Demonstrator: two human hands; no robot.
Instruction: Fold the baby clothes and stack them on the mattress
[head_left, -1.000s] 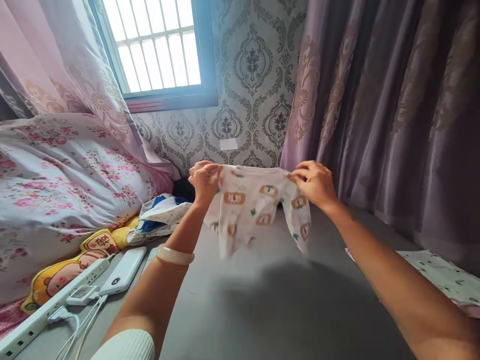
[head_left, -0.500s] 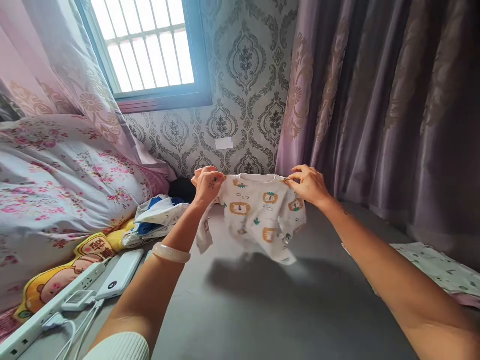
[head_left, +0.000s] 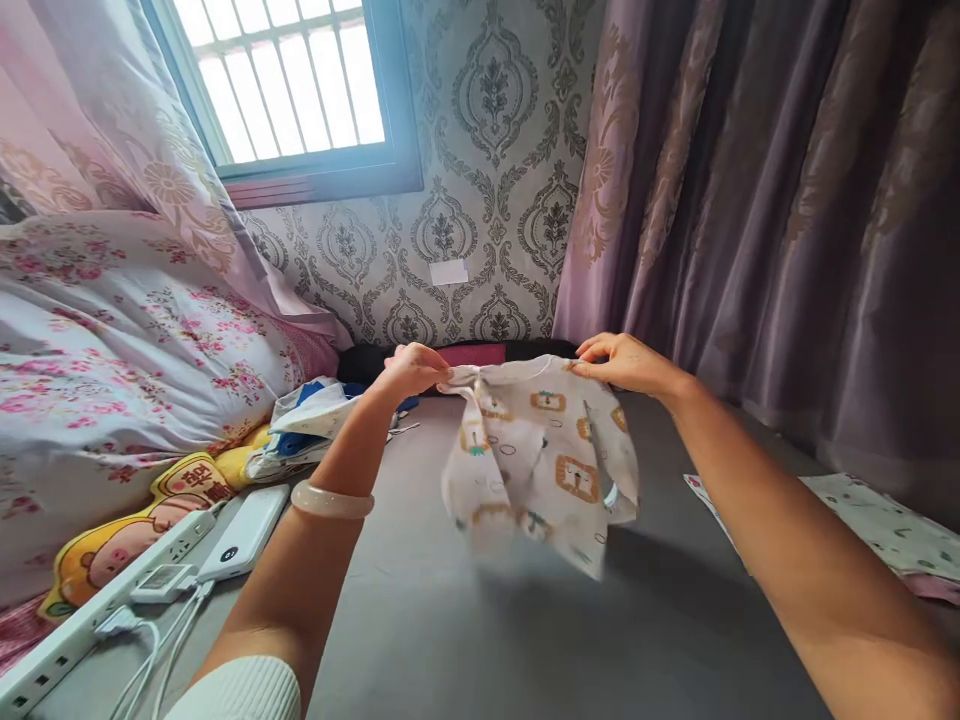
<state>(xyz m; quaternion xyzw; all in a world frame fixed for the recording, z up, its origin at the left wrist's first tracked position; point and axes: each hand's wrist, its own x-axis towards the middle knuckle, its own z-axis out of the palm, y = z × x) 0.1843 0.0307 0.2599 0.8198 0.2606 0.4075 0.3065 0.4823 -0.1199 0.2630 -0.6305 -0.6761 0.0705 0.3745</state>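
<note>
A small white baby shirt (head_left: pixel 525 450) printed with orange lion faces hangs in the air between my two hands. My left hand (head_left: pixel 417 370) pinches it at one shoulder by the neckline. At the opposite shoulder, my right hand (head_left: pixel 615 360) has thumb and fingers closed on the fabric. The lower hem is blurred by motion and swings above the grey bed sheet (head_left: pixel 420 640), where its shadow falls. One sleeve droops down the front on the left side.
Left are a floral quilt (head_left: pixel 135 350), a yellow plush pillow (head_left: pixel 112 545), a power strip (head_left: pixel 105 610) with cables, a white power bank (head_left: pixel 244 535) and a heap of clothes (head_left: pixel 311 420). Folded clothing (head_left: pixel 885 520) lies right. A patterned wall (head_left: pixel 487 230) and curtain (head_left: pixel 750 220) stand behind.
The shirt has swung and billowed, its hem dropping lower and its left sleeve folding across the front. Both hands keep their hold, and the view has shifted slightly.
</note>
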